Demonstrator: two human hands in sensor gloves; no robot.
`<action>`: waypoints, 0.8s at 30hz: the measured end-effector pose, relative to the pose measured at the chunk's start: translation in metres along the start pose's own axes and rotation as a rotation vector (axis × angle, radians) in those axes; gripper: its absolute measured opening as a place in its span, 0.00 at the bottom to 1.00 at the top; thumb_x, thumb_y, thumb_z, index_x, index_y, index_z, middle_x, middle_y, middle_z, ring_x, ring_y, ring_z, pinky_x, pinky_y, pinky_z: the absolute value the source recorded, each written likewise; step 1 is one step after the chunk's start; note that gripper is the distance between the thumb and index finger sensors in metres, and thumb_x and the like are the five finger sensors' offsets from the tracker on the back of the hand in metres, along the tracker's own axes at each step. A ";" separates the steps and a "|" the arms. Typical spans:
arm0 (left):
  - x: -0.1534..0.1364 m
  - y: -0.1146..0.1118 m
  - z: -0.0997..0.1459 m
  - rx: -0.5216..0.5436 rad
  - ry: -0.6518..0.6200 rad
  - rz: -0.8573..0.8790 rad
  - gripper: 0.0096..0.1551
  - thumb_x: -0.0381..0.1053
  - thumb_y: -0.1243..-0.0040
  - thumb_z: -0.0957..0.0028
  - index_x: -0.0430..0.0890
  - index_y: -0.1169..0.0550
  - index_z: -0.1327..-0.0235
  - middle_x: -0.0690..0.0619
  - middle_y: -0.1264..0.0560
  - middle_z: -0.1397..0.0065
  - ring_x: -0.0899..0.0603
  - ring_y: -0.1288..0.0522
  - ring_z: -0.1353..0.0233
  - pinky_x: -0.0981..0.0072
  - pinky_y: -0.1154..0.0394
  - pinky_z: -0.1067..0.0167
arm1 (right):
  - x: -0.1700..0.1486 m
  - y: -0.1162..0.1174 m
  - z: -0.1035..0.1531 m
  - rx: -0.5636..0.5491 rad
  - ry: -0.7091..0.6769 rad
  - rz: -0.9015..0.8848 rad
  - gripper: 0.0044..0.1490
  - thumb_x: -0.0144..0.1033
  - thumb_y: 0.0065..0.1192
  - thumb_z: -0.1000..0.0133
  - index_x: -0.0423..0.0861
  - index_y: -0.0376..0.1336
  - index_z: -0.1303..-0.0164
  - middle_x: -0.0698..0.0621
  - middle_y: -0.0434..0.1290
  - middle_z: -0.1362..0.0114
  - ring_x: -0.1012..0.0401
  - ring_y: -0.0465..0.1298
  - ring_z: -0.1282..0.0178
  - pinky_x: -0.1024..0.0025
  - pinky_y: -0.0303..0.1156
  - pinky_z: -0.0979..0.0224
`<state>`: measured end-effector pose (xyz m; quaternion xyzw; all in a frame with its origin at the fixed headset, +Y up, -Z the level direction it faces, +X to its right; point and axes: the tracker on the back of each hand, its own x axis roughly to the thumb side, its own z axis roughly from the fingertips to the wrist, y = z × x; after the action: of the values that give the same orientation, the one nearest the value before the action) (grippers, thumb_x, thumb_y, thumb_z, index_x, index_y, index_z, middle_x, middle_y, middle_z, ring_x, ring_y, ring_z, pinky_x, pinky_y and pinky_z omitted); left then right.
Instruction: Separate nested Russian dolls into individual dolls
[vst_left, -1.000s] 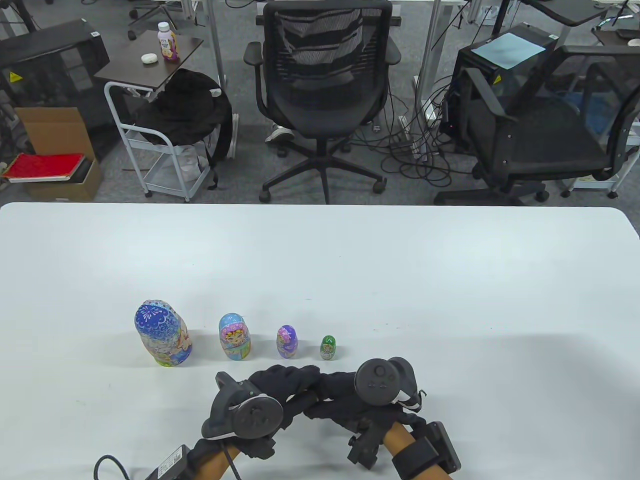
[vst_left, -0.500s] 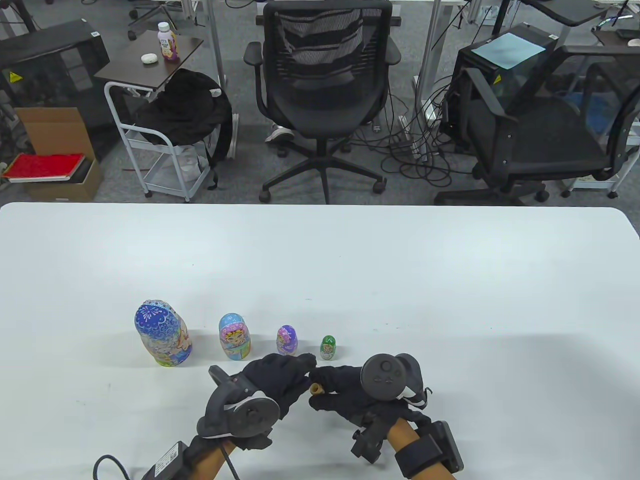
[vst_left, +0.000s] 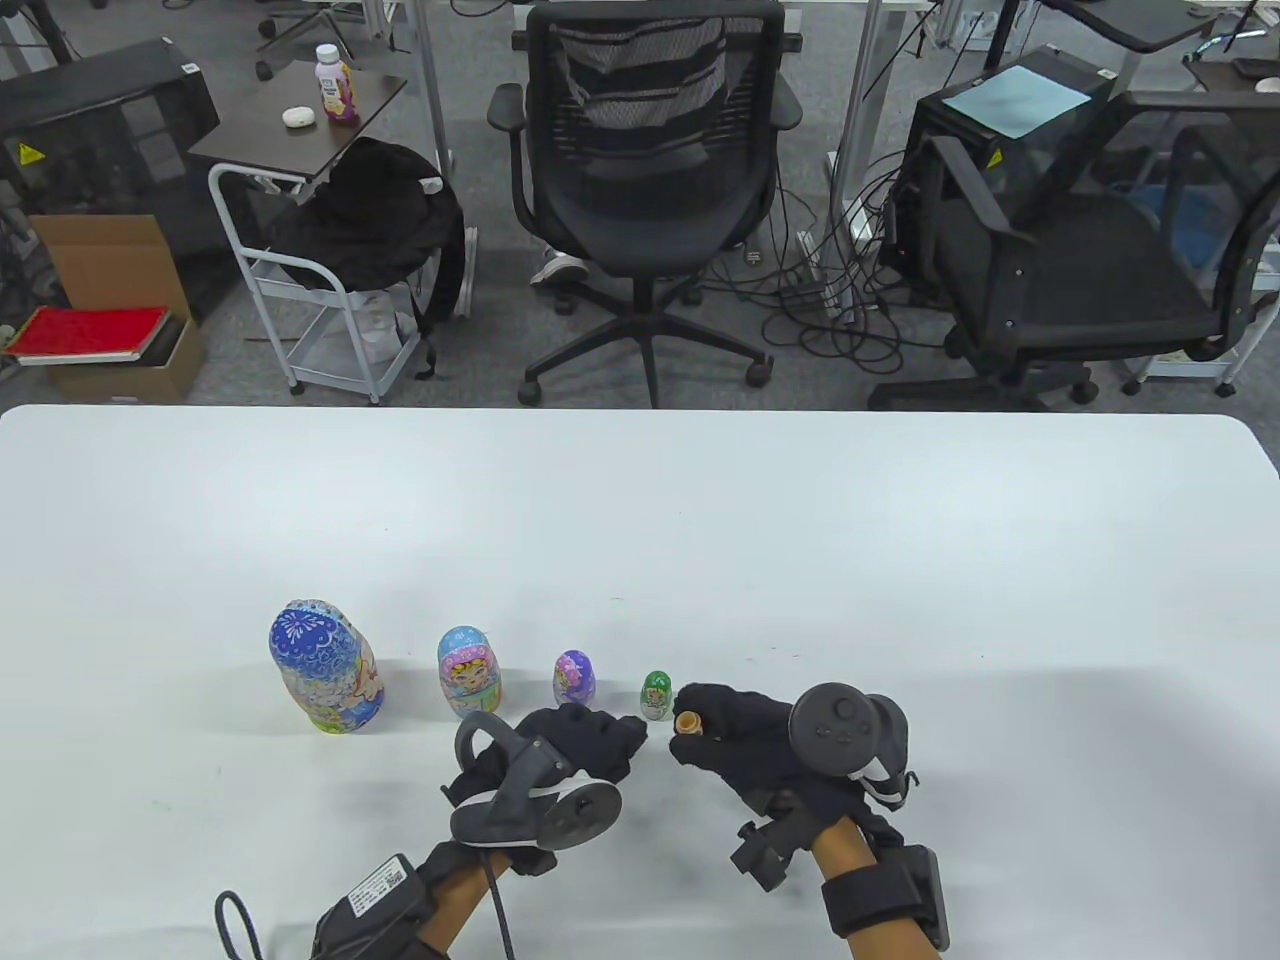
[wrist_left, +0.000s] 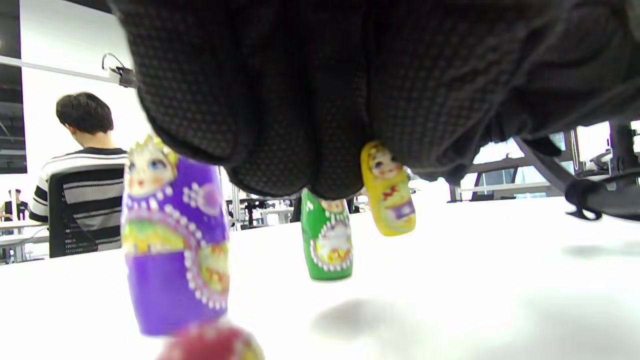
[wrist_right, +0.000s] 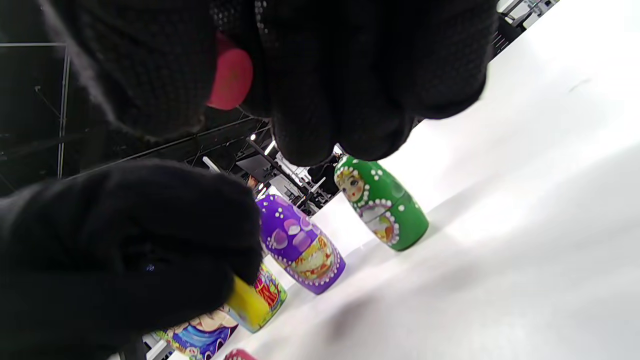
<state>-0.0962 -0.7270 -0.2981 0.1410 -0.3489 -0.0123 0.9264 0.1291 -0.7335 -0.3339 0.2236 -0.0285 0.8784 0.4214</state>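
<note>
The right grip (vst_left: 745, 745) pinches a red doll half (vst_left: 686, 721), open side up. The left grip (wrist_left: 320, 100) pinches a tiny yellow doll (wrist_left: 387, 192) by its head, above the desk (vst_left: 900, 560). So the last doll looks to be out. Next, I think, both need to be stood up to the right of the row. The green doll (vst_left: 656, 696) stands just in front of both grips and could get knocked. The purple doll (vst_left: 574, 683) stands just ahead of the left grip.

Four dolls (vst_left: 466, 677) stand in a row on the surface (vst_left: 800, 560), biggest at the left, smallest (vst_left: 657, 696) at the right.
</note>
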 end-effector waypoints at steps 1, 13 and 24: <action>0.000 -0.003 0.000 -0.010 0.000 0.003 0.24 0.55 0.29 0.48 0.52 0.20 0.39 0.55 0.14 0.43 0.47 0.13 0.44 0.59 0.15 0.46 | 0.000 -0.001 0.000 -0.004 0.002 -0.005 0.39 0.49 0.74 0.54 0.39 0.70 0.37 0.41 0.85 0.43 0.45 0.83 0.42 0.52 0.78 0.39; 0.003 -0.021 0.000 -0.076 -0.022 -0.023 0.25 0.56 0.28 0.49 0.53 0.20 0.38 0.55 0.14 0.43 0.47 0.13 0.44 0.59 0.15 0.46 | -0.002 -0.002 0.000 -0.007 0.005 0.009 0.39 0.49 0.74 0.54 0.39 0.70 0.37 0.41 0.85 0.43 0.45 0.83 0.42 0.52 0.78 0.39; 0.003 -0.022 -0.001 -0.089 -0.025 -0.021 0.26 0.57 0.29 0.49 0.53 0.20 0.38 0.56 0.14 0.43 0.47 0.13 0.44 0.59 0.15 0.46 | -0.001 0.000 0.000 0.008 0.004 0.018 0.39 0.49 0.74 0.54 0.39 0.70 0.37 0.41 0.85 0.43 0.45 0.83 0.42 0.52 0.78 0.39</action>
<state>-0.0920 -0.7479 -0.3024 0.1030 -0.3580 -0.0391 0.9272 0.1295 -0.7344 -0.3342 0.2231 -0.0262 0.8828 0.4125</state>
